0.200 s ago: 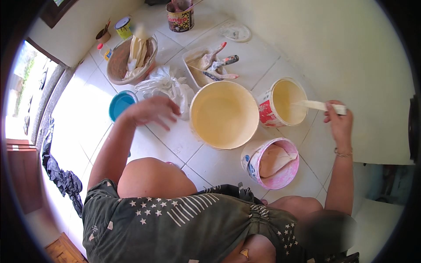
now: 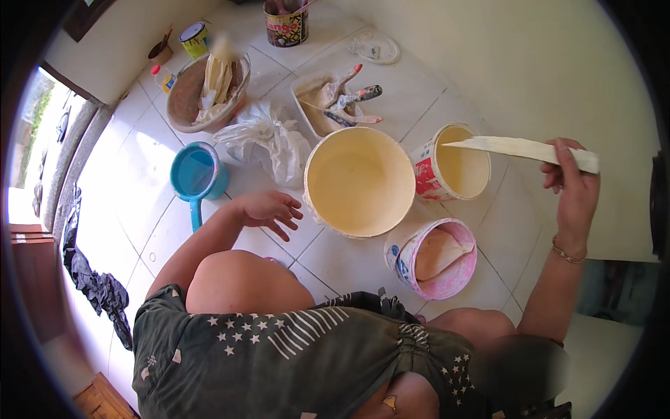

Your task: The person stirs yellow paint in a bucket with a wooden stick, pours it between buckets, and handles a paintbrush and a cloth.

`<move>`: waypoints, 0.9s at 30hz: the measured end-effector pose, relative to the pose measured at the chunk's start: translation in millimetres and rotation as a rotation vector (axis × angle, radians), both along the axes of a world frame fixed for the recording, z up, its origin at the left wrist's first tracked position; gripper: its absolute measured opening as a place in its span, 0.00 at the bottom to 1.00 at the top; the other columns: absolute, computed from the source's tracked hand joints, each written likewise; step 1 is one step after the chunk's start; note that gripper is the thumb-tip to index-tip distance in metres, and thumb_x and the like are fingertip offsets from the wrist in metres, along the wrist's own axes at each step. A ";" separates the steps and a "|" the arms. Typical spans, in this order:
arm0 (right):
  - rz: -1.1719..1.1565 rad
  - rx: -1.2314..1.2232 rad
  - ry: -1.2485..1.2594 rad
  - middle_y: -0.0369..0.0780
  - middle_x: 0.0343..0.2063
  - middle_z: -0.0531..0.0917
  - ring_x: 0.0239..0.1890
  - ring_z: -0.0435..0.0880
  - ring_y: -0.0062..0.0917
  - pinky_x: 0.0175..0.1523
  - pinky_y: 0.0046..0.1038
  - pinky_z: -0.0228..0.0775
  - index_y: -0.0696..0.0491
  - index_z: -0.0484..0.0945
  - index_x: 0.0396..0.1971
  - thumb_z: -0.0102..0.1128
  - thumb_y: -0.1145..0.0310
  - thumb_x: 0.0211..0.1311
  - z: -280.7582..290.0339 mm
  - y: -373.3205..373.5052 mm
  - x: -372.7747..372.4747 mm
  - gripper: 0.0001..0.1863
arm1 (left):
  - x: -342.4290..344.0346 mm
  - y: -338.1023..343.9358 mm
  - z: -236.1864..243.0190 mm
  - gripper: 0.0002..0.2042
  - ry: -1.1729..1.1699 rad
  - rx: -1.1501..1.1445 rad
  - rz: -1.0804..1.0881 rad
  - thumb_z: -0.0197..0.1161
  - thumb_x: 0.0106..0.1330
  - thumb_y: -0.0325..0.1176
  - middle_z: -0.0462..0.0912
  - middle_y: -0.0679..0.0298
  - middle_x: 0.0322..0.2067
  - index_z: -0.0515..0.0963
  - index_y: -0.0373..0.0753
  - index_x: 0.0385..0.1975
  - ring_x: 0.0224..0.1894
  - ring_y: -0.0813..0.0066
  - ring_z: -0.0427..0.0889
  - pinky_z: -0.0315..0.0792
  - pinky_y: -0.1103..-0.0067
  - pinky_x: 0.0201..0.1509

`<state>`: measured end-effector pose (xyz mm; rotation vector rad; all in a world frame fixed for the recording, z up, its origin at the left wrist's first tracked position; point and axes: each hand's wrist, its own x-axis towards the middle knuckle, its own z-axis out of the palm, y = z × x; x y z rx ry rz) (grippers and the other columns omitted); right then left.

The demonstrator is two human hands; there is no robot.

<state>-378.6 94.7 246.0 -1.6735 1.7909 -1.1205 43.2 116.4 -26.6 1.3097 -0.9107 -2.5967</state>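
My right hand (image 2: 569, 167) grips a long, flat cream-coloured stick (image 2: 520, 146), its tip over a white bucket (image 2: 426, 174) with a red label and pale yellow contents. My left hand (image 2: 269, 209) hangs open, fingers apart, between a blue dipper (image 2: 194, 174) and a large round bucket (image 2: 359, 174) of smooth cream liquid. Below at the right stands a pink-rimmed bucket (image 2: 450, 276) with pale, peach-coloured material inside. A crumpled white plastic bag (image 2: 272, 143) lies left of the large bucket.
Behind are a tray (image 2: 303, 105) of tools, a clay-coloured basin (image 2: 185, 105), a yellow can (image 2: 192, 45), a bottle (image 2: 164, 80), a dark tin (image 2: 286, 28) and a lid (image 2: 377, 50). Dark crumpled plastic (image 2: 98, 279) lies by the doorway at left; a wall (image 2: 586, 105) bounds the right.
My right hand has moved right and up with the stick, drawing more of it out of the white bucket. My left hand has shifted down and right, uncovering the dipper's handle.
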 end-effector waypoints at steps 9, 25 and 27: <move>0.555 0.153 0.287 0.44 0.26 0.82 0.27 0.81 0.29 0.34 0.27 0.72 0.55 0.81 0.34 0.63 0.66 0.53 -175.3 -22.3 106.4 0.11 | -24.9 4.9 -44.3 0.20 0.120 0.027 -0.013 0.52 0.61 0.24 0.65 0.54 0.57 0.66 0.33 0.55 0.54 0.60 0.72 0.74 0.62 0.52; 0.578 0.002 0.271 0.47 0.27 0.82 0.29 0.81 0.37 0.37 0.31 0.72 0.56 0.81 0.31 0.64 0.65 0.49 -205.9 -27.5 122.6 0.12 | -25.8 4.1 -45.1 0.17 0.100 0.008 0.031 0.53 0.60 0.23 0.70 0.55 0.48 0.69 0.30 0.50 0.50 0.61 0.74 0.75 0.62 0.51; 0.595 -0.001 0.363 0.47 0.24 0.81 0.28 0.80 0.38 0.35 0.33 0.72 0.56 0.80 0.31 0.63 0.65 0.49 -208.3 -23.8 112.9 0.12 | -23.1 5.6 -46.0 0.17 0.084 0.027 0.042 0.53 0.60 0.23 0.70 0.55 0.49 0.69 0.31 0.51 0.50 0.61 0.74 0.75 0.63 0.51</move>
